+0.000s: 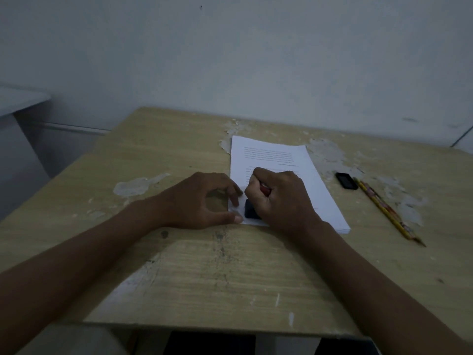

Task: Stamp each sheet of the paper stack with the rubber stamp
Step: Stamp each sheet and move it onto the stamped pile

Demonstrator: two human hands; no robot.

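On the worn wooden table, the left hand presses thumb and fingertips on the near left corner of the paper stack. At its 3 o'clock, the right hand is clenched around the rubber stamp, whose dark base sits on the top sheet. Farther, at 2 o'clock, lie a black ink pad and a yellow pencil.

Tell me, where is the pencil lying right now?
The pencil lies on the table to the right of the paper stack, its far end just beside a small black case.
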